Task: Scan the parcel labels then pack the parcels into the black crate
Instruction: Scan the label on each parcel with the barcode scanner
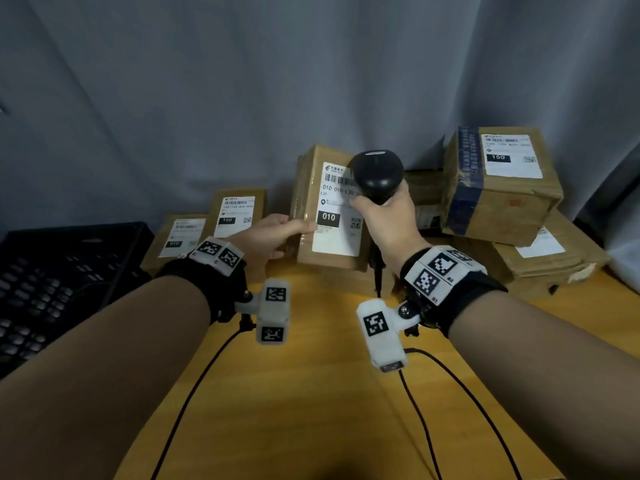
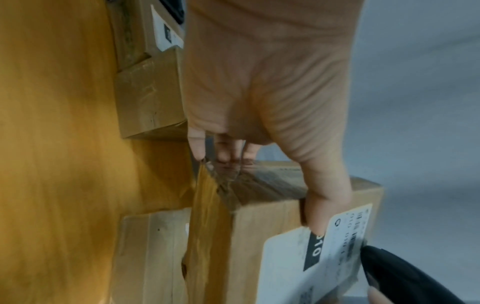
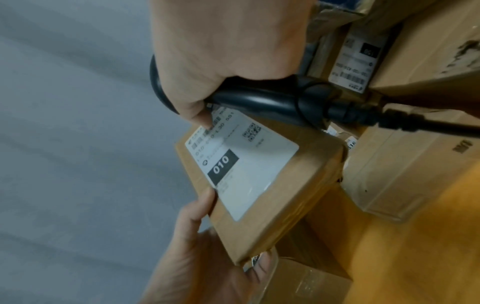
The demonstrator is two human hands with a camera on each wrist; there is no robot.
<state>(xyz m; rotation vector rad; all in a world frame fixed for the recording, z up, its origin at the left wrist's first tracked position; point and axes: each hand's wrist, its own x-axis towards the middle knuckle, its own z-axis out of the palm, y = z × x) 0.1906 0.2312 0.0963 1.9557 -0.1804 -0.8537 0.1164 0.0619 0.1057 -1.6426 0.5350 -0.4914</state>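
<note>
- We see the left hand (image 1: 273,237) holding the parcel (image 1: 329,209) upright above the worktop (image 1: 311,393), thumb curled over its label face near the lower left corner and the other fingers wrapped behind; that grip covers only one side, so the box could twist or slip down onto the flat carton beneath it
- The right hand (image 1: 384,220) has its grip wrapped tight round the handle of the black scanner (image 1: 377,174), whose head sits very close in front of the label (image 1: 337,209); we judge the read may fail because the head partly hides the barcode strip and may be too near to catch all of it
- In the left wrist view the thumb tip lies against the label's edge by the "010" block; if it slides further, it could cover print the scanner needs
- The scanner cable (image 3: 428,125) trails down past the stacked parcels (image 1: 502,188) on the right; a pull on it could drag the scanner off aim or nudge that stack
- The black crate (image 1: 69,271) stands well apart on the left, beyond two labelled parcels (image 1: 211,230); carrying the box across one-handed could knock those
- Whether the scan beam is on the barcode we cannot tell, as the wrist views are blurred there
</note>
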